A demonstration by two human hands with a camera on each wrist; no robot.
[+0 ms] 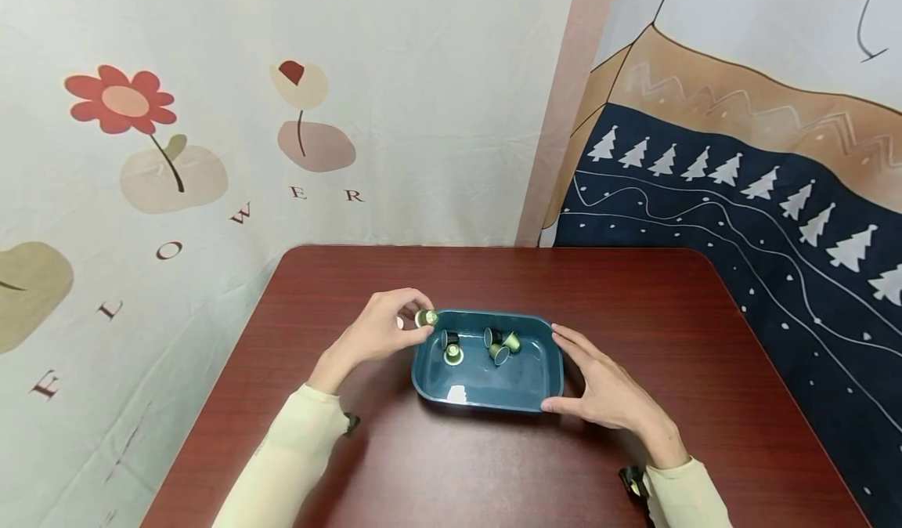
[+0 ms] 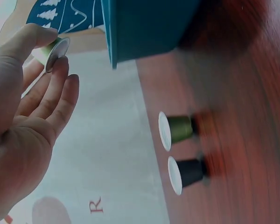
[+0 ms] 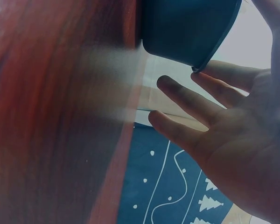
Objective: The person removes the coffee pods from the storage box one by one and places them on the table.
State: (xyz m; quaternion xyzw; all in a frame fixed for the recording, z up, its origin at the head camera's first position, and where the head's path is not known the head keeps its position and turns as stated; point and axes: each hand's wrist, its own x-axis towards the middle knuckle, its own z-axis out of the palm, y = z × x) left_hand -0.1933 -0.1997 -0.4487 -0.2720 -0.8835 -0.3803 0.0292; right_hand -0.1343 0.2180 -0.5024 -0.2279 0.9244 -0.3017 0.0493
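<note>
A blue rectangular bin (image 1: 486, 397) stands on the table with several green and black coffee capsules inside. My left hand (image 1: 384, 326) pinches a green coffee capsule (image 2: 51, 52) between thumb and fingers, at the bin's far left corner. In the left wrist view its pale flat lid faces the palm side. My right hand (image 1: 609, 387) spreads along the bin's right end, the thumb at the near corner and fingertips (image 3: 199, 74) at the rim. A green capsule (image 1: 512, 343) lies beside a black capsule (image 1: 491, 337) in the bin.
Outside the bin, another green capsule (image 2: 179, 129) and a black capsule (image 2: 191, 171) stand on the reddish-brown table (image 1: 486, 465). My left hand mostly hides them in the head view. Patterned cloths (image 1: 423, 105) hang behind and beside the table.
</note>
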